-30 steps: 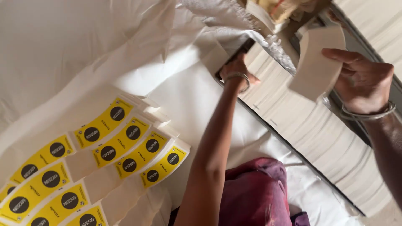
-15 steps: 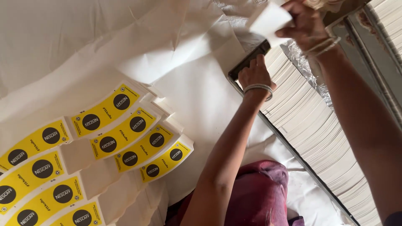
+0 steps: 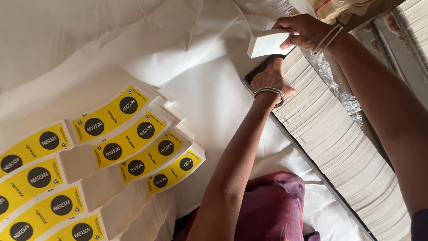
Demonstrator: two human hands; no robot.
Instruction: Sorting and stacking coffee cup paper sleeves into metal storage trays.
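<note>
- A white cloth [image 3: 89, 40] covered the work surface from the ten o'clock corner down to the middle.
- A long row of white cards [image 3: 339, 143], standing on edge in a dark tray [image 3: 312, 167], ran from one o'clock down to five o'clock.
- Fanned stacks of yellow curved labels [image 3: 111, 134] with dark round spots lay on the cloth at eight o'clock.
- A maroon cloth [image 3: 272, 209] sat at six o'clock, beside the left forearm.
- The right hand [image 3: 305, 31], at one o'clock, pinched a small bundle of white cards [image 3: 267, 43] between thumb and fingers, just above the row's upper end.
- The left hand [image 3: 269, 80], with a bangle at the wrist, pressed its closed fingers against the row's upper end, just below that bundle.
</note>
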